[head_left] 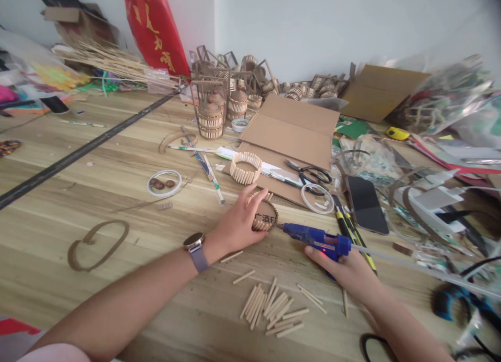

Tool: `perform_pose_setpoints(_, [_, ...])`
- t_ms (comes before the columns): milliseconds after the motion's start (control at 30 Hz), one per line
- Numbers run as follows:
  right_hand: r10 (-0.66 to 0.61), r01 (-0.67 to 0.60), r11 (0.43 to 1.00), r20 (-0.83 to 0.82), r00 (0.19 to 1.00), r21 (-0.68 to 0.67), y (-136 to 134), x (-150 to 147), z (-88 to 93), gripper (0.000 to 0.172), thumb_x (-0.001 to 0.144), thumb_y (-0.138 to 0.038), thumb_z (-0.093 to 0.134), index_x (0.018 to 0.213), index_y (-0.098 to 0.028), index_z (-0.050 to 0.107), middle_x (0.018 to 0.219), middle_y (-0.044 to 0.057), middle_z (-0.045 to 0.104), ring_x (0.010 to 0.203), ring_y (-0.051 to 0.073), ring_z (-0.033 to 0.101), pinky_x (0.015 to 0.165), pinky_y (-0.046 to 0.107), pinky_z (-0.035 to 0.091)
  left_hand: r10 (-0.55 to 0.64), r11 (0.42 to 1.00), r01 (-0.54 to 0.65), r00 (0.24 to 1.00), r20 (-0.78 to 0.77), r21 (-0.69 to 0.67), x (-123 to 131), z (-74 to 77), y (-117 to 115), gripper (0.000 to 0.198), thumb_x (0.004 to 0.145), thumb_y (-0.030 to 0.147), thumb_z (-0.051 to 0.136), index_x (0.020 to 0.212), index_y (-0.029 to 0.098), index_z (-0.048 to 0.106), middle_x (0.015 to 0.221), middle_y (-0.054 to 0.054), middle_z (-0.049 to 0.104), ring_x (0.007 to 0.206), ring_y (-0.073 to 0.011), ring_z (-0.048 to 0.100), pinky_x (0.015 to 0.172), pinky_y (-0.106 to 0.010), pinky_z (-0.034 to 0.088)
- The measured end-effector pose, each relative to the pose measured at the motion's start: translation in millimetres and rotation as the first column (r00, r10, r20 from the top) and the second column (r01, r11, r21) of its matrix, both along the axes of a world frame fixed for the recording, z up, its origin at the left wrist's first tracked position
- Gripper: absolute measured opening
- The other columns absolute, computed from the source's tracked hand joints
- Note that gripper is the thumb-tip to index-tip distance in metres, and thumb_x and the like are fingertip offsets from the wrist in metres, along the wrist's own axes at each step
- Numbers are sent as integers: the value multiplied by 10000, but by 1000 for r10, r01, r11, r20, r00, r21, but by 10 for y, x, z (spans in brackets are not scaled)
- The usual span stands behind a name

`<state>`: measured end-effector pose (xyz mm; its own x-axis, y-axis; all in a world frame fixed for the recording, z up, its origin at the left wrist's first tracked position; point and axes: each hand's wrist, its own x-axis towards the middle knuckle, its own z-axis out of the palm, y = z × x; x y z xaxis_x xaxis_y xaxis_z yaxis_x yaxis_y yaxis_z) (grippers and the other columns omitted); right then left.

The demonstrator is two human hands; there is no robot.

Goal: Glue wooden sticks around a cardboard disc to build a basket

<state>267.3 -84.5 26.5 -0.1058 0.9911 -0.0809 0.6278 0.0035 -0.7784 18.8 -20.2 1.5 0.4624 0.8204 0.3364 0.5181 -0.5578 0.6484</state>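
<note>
My right hand (348,270) is wrapped round a blue hot glue gun (309,233) with a red light on its side. The gun's nozzle points left and meets, or nearly meets, the edge of a ring with short wooden sticks (276,216). Curled over the left side of that ring, my left hand (238,218) grips it; part of the ring is hidden behind the fingers. Behind it stands a fuller ring of upright wooden sticks (246,169). Loose short sticks (277,307) lie in a heap in front of my hands.
Scissors (313,174), a white tape roll (318,198), cutter knives (346,224) and a phone (367,204) lie to the right. Cardboard (289,127) and small stick baskets (211,117) stand further back. A brown strip loop (97,244) lies left.
</note>
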Motion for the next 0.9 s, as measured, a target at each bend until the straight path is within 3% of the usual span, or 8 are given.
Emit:
perform_pose_setpoints(367, [3,-16,996,137,991,88,-42,-96,16,269,763,-464,611,835,-219,696,773,31,769,694,245,712,606,313,574,4,1000,-4,1000,14,-10,-6,-21,0,972,662,151,770,1438,284,199,1502,-173,195,1311,-350,422,1063,-554,403])
perform_pose_setpoints(900, [48,-82,985,219,975,149,-57,-91,-50,258,807,-437,592,864,-214,708,826,53,768,750,252,719,658,312,568,-9,1000,9,1000,6,9,-8,5,-4,950,672,150,760,1436,268,207,1497,-177,196,1358,-355,360,1083,-544,390])
